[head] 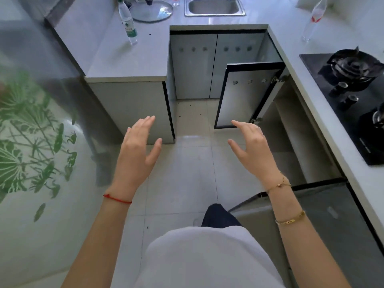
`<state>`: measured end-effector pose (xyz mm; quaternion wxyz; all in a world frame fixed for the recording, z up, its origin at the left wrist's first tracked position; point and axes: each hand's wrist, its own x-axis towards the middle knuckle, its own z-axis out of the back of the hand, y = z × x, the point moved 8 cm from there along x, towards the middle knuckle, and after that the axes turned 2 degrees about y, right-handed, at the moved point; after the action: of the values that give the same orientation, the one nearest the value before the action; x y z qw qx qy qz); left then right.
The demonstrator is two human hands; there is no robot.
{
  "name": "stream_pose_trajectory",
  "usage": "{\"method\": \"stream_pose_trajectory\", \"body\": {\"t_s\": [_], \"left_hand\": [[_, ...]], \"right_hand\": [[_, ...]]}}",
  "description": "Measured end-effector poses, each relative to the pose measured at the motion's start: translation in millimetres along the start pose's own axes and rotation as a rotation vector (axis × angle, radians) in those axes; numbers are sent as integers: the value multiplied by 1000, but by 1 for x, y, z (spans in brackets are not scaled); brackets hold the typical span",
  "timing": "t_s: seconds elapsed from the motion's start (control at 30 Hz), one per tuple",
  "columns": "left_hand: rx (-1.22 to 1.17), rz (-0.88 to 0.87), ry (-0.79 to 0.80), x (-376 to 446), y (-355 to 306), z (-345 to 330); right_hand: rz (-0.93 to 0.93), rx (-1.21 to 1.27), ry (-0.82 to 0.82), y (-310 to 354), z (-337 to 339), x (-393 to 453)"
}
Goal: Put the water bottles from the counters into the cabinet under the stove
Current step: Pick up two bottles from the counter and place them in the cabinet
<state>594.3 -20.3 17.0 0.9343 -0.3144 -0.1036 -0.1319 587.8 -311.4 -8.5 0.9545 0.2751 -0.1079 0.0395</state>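
Left hand: my left hand (138,140) floats over the floor tiles, fingers straight and spread, nothing in it.
Right hand: my right hand (250,142) is up in front of the open cabinet door, fingers loosely bent, thumb out, holding nothing either.
Green bottle: clear plastic water bottle with a green label (127,21) stands upright on the left grey counter (128,59), near a round glass pot lid (152,11).
Red bottle: clear plastic water bottle with a red label (313,19) stands on the right counter beyond the black gas stove (351,96); its top runs off the frame.
Third one: something red-labelled (175,0) by the steel sink (215,6), mostly cut off, can't say for sure it's a bottle.
Cabinet: grey cabinet door with black trim (245,98) under the stove hangs open; inside looks dim and I can't make out any contents.
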Motion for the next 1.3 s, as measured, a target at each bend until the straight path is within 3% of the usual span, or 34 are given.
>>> {"method": "stream_pose_trajectory", "body": {"t_s": [0.27, 0.57, 1.07, 1.3], "left_hand": [[-2, 50, 24, 137, 45, -46], [-13, 144, -41, 335, 65, -76], [62, 289, -74, 567, 141, -119], [84, 374, -165, 675, 192, -117]], "right_hand": [[-14, 10, 51, -50, -34, 136], [85, 34, 30, -95, -30, 373], [195, 84, 146, -126, -91, 645], [279, 97, 216, -112, -133, 792]]}}
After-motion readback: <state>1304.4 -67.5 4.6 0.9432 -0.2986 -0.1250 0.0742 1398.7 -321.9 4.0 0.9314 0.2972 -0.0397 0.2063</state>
